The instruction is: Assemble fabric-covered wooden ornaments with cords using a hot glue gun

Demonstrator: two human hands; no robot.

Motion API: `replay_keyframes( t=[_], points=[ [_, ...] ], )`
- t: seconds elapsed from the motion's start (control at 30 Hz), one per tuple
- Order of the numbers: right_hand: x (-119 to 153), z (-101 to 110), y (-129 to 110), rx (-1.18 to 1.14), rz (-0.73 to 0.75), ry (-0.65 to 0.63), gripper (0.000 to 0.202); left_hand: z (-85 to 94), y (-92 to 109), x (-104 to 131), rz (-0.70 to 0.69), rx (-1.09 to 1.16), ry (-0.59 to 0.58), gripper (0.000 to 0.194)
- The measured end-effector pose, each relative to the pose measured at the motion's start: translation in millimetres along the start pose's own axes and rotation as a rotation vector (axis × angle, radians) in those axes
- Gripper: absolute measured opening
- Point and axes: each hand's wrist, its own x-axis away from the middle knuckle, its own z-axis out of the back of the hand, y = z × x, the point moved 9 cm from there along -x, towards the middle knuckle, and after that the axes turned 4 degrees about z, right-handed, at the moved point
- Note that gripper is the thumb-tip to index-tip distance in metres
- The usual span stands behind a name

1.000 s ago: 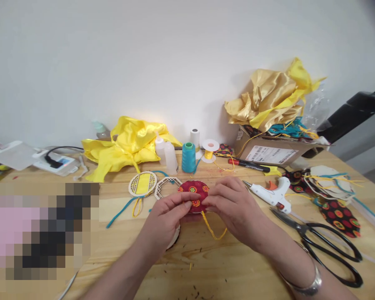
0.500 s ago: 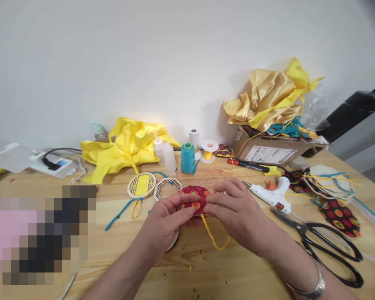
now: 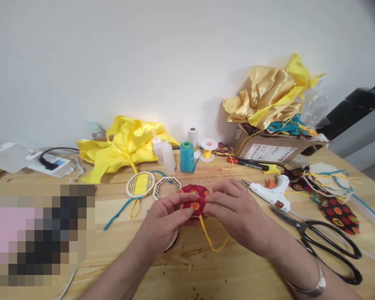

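Observation:
Between my hands is a round red fabric disc (image 3: pixel 194 201) with a flower print, held up off the table. My left hand (image 3: pixel 165 218) pinches its left side between thumb and fingers. My right hand (image 3: pixel 234 210) grips the right edge, its fingertips partly hidden behind the knuckles. A yellow braided cord (image 3: pixel 208 237) hangs in a loop from the disc's lower edge. Just beyond my left hand lie an octagonal wooden lattice frame (image 3: pixel 158 189) and a round wooden frame (image 3: pixel 131 187) backed with yellow cloth. Another round piece (image 3: pixel 172 241) shows partly under my left hand.
On the right are a white glue gun (image 3: pixel 273 192), black scissors (image 3: pixel 303 229) and printed fabric scraps (image 3: pixel 339 212). Along the wall stand a teal thread cone (image 3: pixel 186 158), squeeze bottles (image 3: pixel 168 158), yellow satin (image 3: pixel 121 146) and a cardboard box (image 3: pixel 253 146) heaped with cloth.
Both hands keep nearly the same hold on the red disc. The whole view has shifted very slightly, and the disc's lower flower shows a little more.

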Motion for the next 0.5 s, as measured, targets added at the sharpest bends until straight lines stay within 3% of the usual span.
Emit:
replay_keyframes(
  t=[0.5],
  points=[
    [1, -19, 6, 0.046, -0.052, -0.119, 0.012, 0.8, -3, 0, 0.012, 0.01, 0.008, 0.024]
  ],
)
